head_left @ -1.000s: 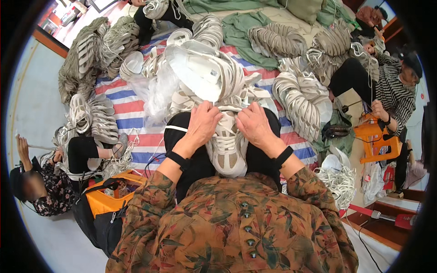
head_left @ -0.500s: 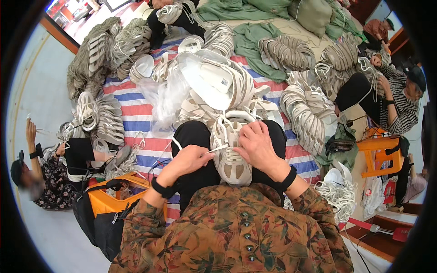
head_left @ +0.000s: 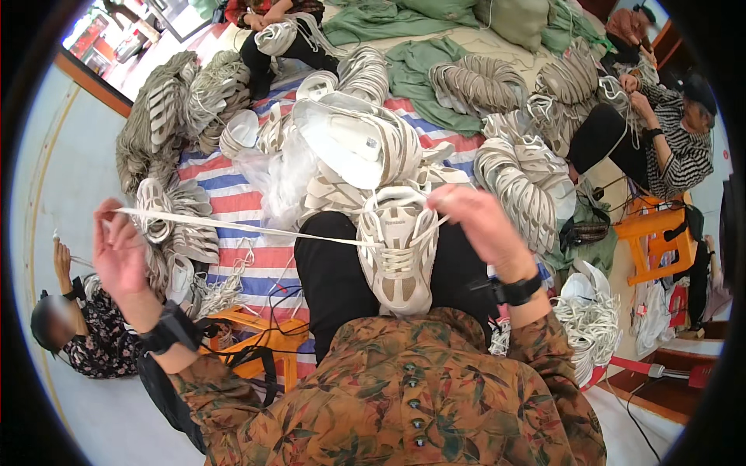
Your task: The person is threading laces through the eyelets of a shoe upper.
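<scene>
Shoe (head_left: 398,255), just beside right hand (head_left: 482,227)

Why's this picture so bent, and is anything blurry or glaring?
In the head view, the fisheye lens bends straight edges near the black curved rim; the person's bare right hand looks slightly blurred, the white and beige sneaker crisper; the bright opening at upper left looks washed out.

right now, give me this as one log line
left hand: holds lace stretched leftward | right hand: holds lace at shoe's right | shoe: between knees
</scene>
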{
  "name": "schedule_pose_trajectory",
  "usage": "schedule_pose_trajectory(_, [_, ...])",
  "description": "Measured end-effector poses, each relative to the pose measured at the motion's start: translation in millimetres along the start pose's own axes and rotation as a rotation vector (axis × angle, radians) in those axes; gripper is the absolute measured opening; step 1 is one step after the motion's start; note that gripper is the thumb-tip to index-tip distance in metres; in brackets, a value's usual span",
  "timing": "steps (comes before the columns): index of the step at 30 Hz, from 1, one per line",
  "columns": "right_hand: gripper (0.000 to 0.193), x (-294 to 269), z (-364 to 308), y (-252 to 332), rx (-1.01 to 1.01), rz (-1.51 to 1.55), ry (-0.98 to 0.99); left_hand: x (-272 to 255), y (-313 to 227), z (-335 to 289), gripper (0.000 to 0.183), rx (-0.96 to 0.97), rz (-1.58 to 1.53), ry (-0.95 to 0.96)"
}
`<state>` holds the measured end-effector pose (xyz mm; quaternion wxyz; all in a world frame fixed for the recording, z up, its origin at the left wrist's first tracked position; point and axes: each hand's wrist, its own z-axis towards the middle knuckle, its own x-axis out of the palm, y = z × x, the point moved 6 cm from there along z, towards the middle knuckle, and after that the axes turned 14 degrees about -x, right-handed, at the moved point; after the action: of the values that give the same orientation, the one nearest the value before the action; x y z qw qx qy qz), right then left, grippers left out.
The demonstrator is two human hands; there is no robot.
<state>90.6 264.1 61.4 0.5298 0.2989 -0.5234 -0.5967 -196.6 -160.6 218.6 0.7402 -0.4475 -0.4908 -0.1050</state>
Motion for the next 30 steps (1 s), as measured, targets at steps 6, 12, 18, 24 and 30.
schedule_pose_trajectory(6, [0.016, -132.0, -64.7, 64.2, -0.234, 0.488, -0.515, -85.3, -119.8, -76.9, 0.037, 0.400, 0.201, -0.631])
schedule_pose_trajectory(12, [0.017, -250.5, -228.6, 46.5, -0.313, 0.629, -1.036, -141.9, -109.9, -120.5, 0.041, 0.669, 0.719, -1.187])
schedule_pose_trajectory(18, [0.015, -284.7, -318.8, 15.8, -0.332, 0.473, -1.467, -58.8, 127.6, -19.0, 0.016, 0.346, 1.815, -0.785])
schedule_pose_trajectory(24, [0.015, -194.1, -163.6, -8.0, -0.026, -0.046, -1.067, 4.5, 322.9, 19.2, 0.011, 0.138, 1.800, -0.089])
schedule_pose_trajectory(30, [0.020, -15.0, -26.7, -15.8, -0.351, -0.704, -0.175, 27.7, 359.2, 37.6, 0.015, 0.226, 2.132, 0.000])
